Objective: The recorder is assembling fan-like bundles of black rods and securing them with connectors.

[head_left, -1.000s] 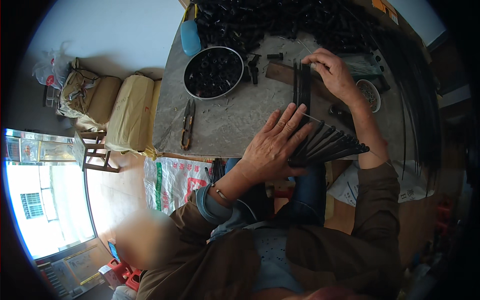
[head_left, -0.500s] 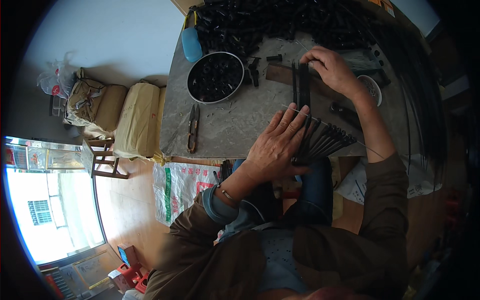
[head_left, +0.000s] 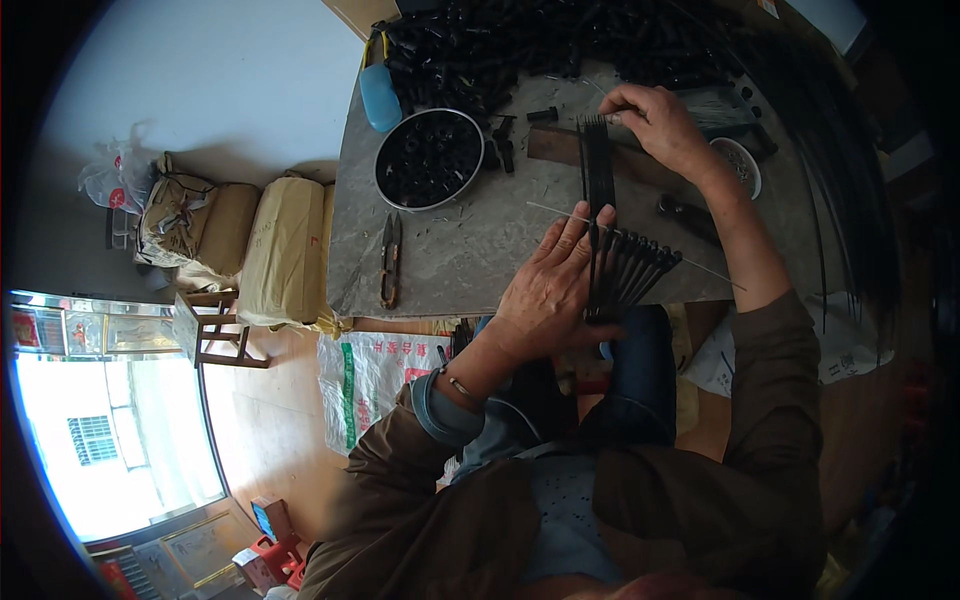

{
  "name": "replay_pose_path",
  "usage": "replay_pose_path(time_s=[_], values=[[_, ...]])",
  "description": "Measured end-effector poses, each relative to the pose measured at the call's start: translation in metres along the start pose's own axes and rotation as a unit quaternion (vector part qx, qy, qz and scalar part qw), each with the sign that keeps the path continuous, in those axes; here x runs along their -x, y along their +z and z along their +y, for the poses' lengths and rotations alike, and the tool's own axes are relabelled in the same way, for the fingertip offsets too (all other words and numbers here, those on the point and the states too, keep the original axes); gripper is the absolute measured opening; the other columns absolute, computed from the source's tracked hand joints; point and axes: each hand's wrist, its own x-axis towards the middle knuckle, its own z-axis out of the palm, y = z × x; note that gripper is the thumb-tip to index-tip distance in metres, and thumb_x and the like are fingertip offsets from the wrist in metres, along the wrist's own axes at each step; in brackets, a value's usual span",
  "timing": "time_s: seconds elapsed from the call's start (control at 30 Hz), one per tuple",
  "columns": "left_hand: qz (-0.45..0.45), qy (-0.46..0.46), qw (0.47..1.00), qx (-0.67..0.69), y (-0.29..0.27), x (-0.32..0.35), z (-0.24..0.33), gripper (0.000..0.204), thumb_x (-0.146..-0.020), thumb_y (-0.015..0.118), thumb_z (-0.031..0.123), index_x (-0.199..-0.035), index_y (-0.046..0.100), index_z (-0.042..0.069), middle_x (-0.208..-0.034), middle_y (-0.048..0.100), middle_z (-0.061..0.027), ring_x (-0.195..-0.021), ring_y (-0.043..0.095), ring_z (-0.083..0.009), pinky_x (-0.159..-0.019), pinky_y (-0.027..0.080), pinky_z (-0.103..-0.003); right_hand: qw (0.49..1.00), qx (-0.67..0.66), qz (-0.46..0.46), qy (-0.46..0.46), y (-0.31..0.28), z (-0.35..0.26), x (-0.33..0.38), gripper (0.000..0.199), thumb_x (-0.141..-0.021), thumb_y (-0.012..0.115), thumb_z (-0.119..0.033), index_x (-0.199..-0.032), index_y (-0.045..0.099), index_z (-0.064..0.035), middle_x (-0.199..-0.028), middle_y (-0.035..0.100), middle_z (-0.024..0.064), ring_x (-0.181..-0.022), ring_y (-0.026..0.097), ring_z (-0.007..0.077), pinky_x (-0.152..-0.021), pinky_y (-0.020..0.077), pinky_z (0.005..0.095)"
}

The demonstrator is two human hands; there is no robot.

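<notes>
My left hand [head_left: 548, 290] lies flat with its fingers stretched out over a band of thin black strips [head_left: 597, 165] at the table's front edge. Below the fingertips, more black strips with knob-like ends [head_left: 640, 262] fan out to the right. A thin light rod [head_left: 712, 272] runs across them and passes under my left fingers. My right hand [head_left: 660, 125] is closed in a pinch at the far ends of the upright strips. A fine wire [head_left: 596, 87] sticks out from its fingertips; the grip itself is partly hidden.
A grey table [head_left: 480, 260] carries a bowl of black parts [head_left: 430, 160], snips [head_left: 390, 262], a brown bar [head_left: 555, 146] and a small white bowl [head_left: 738, 165]. A heap of black parts [head_left: 540, 40] covers the back. Long black strips [head_left: 840, 220] hang at the right.
The upright strips stood in two groups with a gap and now form one band. The fanned strips and the light rod have shifted left. Both hands keep nearly the same places.
</notes>
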Motion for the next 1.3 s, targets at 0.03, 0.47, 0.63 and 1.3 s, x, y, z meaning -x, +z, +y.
replay_pose_path(time_s=[0.03,0.47,0.63,1.3], values=[[0.0,0.0,1.0,-0.001,0.0,0.0,0.0,0.103,-0.065,0.076,0.054,-0.142,0.033,0.001,-0.153,0.018,-0.022,-0.142,0.016,-0.0397,-0.114,0.022,-0.049,1.0,-0.02,0.002,0.009,0.001,0.0,0.0,0.013,-0.086,0.054,0.001,-0.096,0.062,0.0002,-0.092,0.067,0.0081,-0.088,0.065,0.0184,-0.079,0.0513,0.0297],[0.024,-0.019,0.999,0.041,0.0,0.0,0.002,0.1,-0.061,0.08,0.047,-0.141,0.036,0.008,-0.154,0.018,-0.0174,-0.142,0.016,-0.0389,-0.114,0.018,-0.051,0.999,-0.028,-0.028,-0.035,0.0,0.005,-0.001,0.019,-0.085,0.049,0.004,-0.097,0.063,-0.0004,-0.096,0.065,0.0066,-0.093,0.062,0.0186,-0.084,0.0487,0.0302],[0.027,-0.015,0.999,0.027,-0.002,0.001,0.001,0.097,-0.061,0.078,0.05,-0.139,0.039,0.007,-0.154,0.018,-0.0192,-0.141,0.018,-0.0401,-0.114,0.019,-0.051,0.997,-0.036,-0.05,-0.039,-0.001,0.006,-0.003,0.022,-0.084,0.047,0.006,-0.098,0.063,-0.0003,-0.098,0.064,0.0069,-0.095,0.062,0.019,-0.085,0.0483,0.0304],[0.035,-0.003,0.999,0.033,0.0,0.0,0.0,0.099,-0.062,0.079,0.051,-0.137,0.038,0.0,-0.153,0.022,-0.0184,-0.141,0.021,-0.0367,-0.113,0.024,-0.046,0.998,-0.025,0.052,-0.013,0.02,-0.006,0.005,0.017,-0.09,0.05,-0.002,-0.102,0.062,-0.0009,-0.102,0.063,0.0103,-0.095,0.063,0.0249,-0.083,0.05,0.0338]])
